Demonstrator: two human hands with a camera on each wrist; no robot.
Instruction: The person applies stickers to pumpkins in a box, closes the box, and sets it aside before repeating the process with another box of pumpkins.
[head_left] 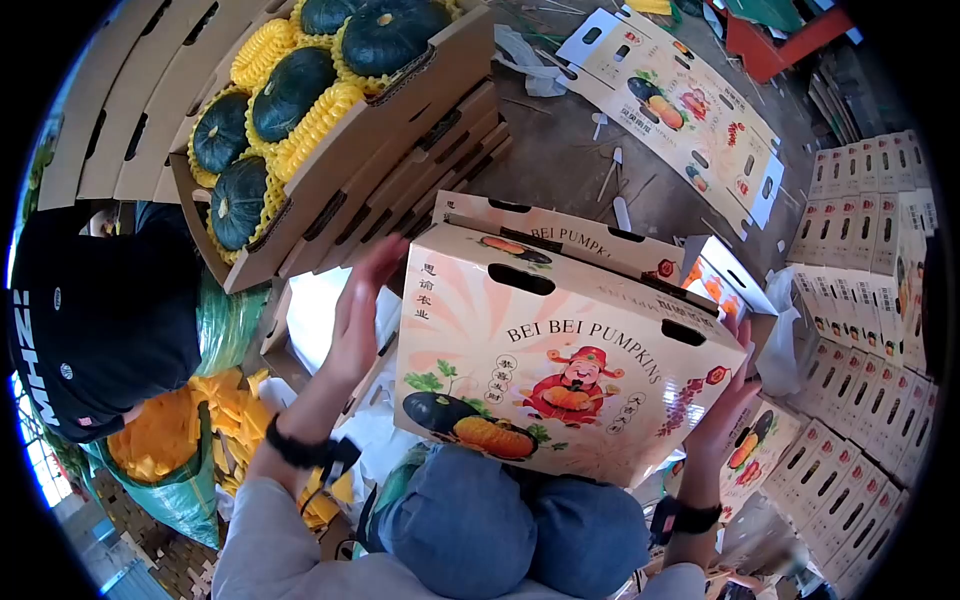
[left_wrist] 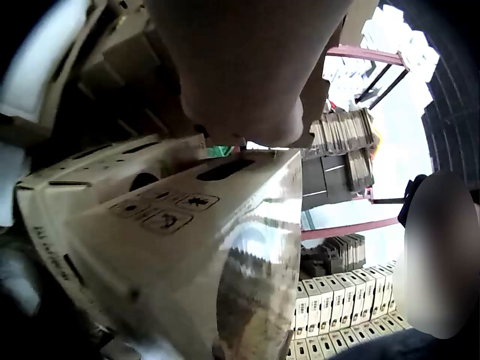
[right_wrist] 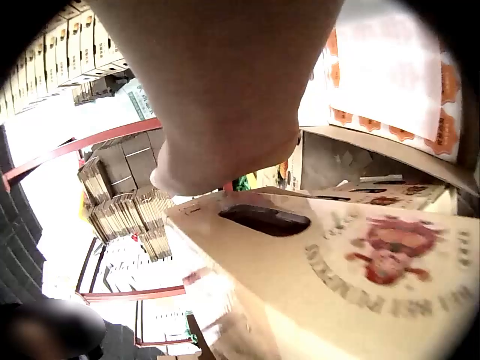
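In the head view, a cream carton printed "BEI BEI PUMPKINS" stands tilted in front of the person's knees. The left hand lies along its left side, fingers stretched toward the far corner. At the opposite end, the right hand rests against the side with fingers extended upward. Close behind the carton is another panel with the same print. The left wrist view shows that hand over the carton's end. In the right wrist view, the other hand is above the handle hole, its fingertips hidden.
Dark green pumpkins in yellow foam nets fill an open box at upper left. A flat printed carton sheet lies on the floor. Stacked cartons line the right. Another person is at left, near a green sack.
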